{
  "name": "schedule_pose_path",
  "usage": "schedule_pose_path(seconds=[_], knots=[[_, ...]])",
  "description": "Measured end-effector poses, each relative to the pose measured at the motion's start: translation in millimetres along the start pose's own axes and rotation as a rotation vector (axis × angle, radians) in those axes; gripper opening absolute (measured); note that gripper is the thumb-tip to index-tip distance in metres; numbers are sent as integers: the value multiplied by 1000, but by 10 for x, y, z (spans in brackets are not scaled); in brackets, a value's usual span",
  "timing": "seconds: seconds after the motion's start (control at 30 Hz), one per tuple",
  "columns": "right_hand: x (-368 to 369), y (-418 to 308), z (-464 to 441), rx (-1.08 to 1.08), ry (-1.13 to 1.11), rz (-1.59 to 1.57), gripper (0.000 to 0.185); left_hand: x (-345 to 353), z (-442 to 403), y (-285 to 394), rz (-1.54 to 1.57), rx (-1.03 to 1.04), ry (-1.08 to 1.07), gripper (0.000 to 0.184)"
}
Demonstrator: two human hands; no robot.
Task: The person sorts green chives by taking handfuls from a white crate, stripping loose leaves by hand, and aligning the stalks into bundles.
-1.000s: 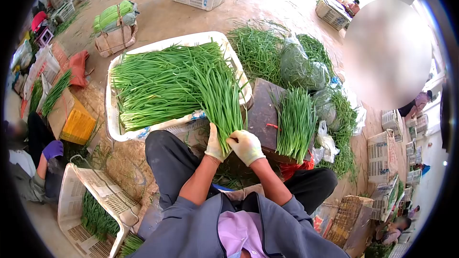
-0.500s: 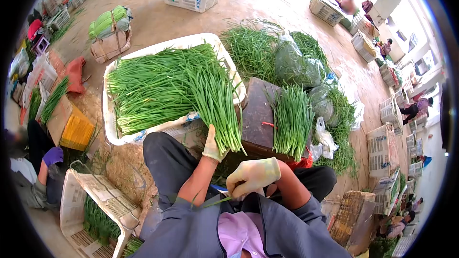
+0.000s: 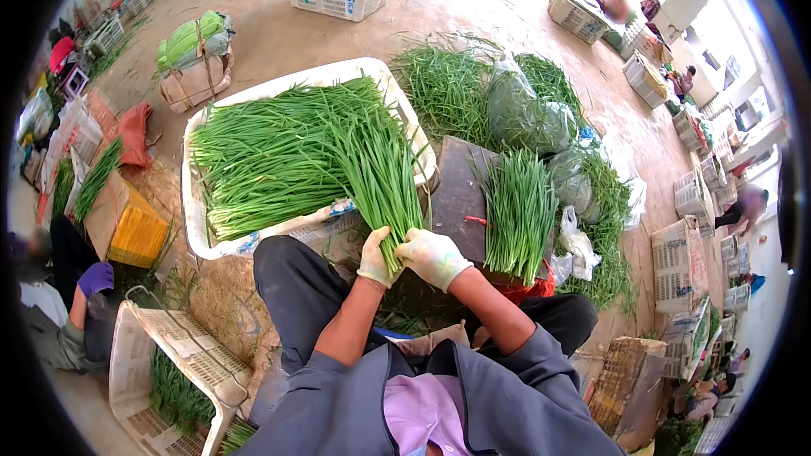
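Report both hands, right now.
Left hand: closed around the lower end of a bunch of green stalks.
Right hand: curled against the same bunch; whether it grips stalks cannot be told.

Past the tub's far side, there is open floor up to a basket. A tied pack stands off the tub's far left corner. Right of the tub, a strip of desk has room, then a bunch blocks the way. Stalks lie across the tub's near right corner. A knee crowds the tub's near side.
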State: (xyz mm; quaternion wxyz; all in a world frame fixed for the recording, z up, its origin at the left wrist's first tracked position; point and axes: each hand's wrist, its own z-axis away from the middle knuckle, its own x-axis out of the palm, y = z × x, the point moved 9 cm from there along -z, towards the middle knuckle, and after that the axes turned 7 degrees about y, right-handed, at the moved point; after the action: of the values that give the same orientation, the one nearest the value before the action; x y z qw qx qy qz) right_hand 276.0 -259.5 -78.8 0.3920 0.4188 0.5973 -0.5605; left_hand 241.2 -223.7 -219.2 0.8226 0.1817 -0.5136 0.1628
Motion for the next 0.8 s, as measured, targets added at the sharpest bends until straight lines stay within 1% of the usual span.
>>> schedule_pose_path(seconds=[0.07,0.13,0.17,0.23,0.27,0.3,0.33,0.4,0.43,0.5,0.53,0.57,0.6,0.63,0.7,0.73,0.77,0.8], knots=[[38,7,-3,-3,-34,19,8,73,44,36,2,29,71,42],[-140,-23,10,-5,87,-114,6,0,5,28,-1,21,69,40],[-139,-24,21,-8,85,-114,6,-30,-16,15,-7,9,64,39],[-276,-75,38,-65,208,-267,7,-44,-17,3,-20,5,31,37],[-299,-121,51,-113,215,-284,9,-75,-18,-27,-59,-18,42,38],[-313,-146,65,-117,216,-282,9,-36,-5,-31,-101,-41,50,38],[-240,-181,76,-110,109,-395,11,-13,-4,-6,-103,4,94,40],[-166,-305,142,-54,-123,-603,15,86,7,-22,-14,-42,95,42],[-232,-446,177,-47,-249,-644,17,90,19,-39,14,-50,102,43],[-221,-682,301,-4,-466,-785,17,-65,-57,-59,3,-79,104,43],[-246,-827,349,-62,-509,-811,17,-95,-67,-85,-11,-110,104,43],[-284,-972,392,-121,-549,-833,17,-108,-105,-60,4,-50,116,43],[-287,-1091,482,-30,-689,-927,17,-63,-110,-61,1,-48,110,43],[-255,-1159,610,83,-921,-951,17,-21,-116,-27,-3,-15,112,44],[-638,-1167,512,-212,-907,-823,19,-32,-62,-13,-5,10,129,44],[-960,-736,233,-498,-340,-650,19,-44,-38,-29,12,-30,121,44],[-1217,-189,40,-401,151,-458,19,-28,-36,-47,29,-71,107,44],[-1457,418,0,-173,575,-269,19,-5,-34,-29,-3,-40,94,44]])
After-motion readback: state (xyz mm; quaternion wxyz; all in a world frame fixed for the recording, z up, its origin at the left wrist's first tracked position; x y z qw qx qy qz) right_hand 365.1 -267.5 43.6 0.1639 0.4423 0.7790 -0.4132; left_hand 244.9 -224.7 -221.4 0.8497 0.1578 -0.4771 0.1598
